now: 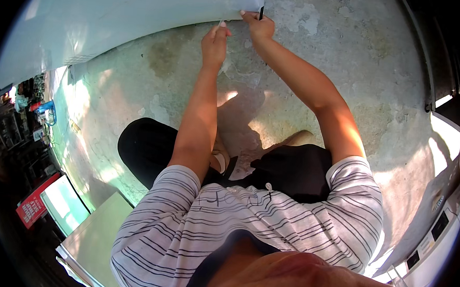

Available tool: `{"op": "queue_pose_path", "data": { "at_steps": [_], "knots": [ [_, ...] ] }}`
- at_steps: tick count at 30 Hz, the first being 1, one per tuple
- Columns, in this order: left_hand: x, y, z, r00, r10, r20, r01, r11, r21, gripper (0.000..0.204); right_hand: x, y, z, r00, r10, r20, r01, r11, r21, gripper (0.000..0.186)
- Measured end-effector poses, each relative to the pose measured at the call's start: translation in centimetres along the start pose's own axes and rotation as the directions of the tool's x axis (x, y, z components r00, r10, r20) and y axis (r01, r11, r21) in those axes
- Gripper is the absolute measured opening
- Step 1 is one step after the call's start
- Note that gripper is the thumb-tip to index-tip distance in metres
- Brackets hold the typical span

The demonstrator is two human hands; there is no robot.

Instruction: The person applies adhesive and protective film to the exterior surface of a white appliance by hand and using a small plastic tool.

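The large white panel (pixel 143 14) lay just beyond my fingers, its near edge curving across the upper left above the concrete floor (pixel 389 89). My right hand (pixel 259 26) was at that edge, close to the panel's right end, with the fingers curled in and one fingertip reaching left onto the rim. A short, thin dark piece (pixel 261 13) stood up beside those curled fingers; I cannot tell whether I gripped it or it only showed behind them.

My left hand (pixel 214 45) was a little nearer to me and to the left, thumb and forefinger drawn close together just below the edge. A pale sliver (pixel 222 22) showed at their tips, too small to make out, so I cannot tell whether that pinch had hold of anything or touched the panel. The picture's upper border cut off the panel's far side.
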State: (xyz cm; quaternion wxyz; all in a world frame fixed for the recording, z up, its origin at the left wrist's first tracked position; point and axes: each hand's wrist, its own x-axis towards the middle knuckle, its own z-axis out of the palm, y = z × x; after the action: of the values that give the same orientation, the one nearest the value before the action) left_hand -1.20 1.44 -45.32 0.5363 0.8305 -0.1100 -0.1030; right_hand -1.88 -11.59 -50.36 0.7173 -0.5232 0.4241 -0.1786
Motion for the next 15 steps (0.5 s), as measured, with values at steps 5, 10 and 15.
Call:
{"op": "queue_pose_path", "data": {
  "at_steps": [5, 10, 15],
  "knots": [
    [0.0, -3.3, 0.7, 0.973, -0.192, -0.13, 0.117, 0.89, -0.442, 0.035, 0.1, 0.3, 0.4, 0.999, -0.027, -0.02, 0.028, 0.999, 0.034, 0.018],
    [0.3, -6.8, 3.3, 0.896, -0.443, 0.016, 0.416, 0.828, -0.375, 0.031, 1.8, 1.9, -0.2, 0.999, -0.025, -0.02, 0.025, 1.0, 0.015, 0.016],
    [3.6, -2.3, 6.6, 0.714, -0.599, 0.362, 0.687, 0.501, -0.527, 0.021, 1.3, 1.3, -2.6, 0.989, -0.068, 0.134, 0.079, 0.993, -0.085, 0.014]
  ]
}}
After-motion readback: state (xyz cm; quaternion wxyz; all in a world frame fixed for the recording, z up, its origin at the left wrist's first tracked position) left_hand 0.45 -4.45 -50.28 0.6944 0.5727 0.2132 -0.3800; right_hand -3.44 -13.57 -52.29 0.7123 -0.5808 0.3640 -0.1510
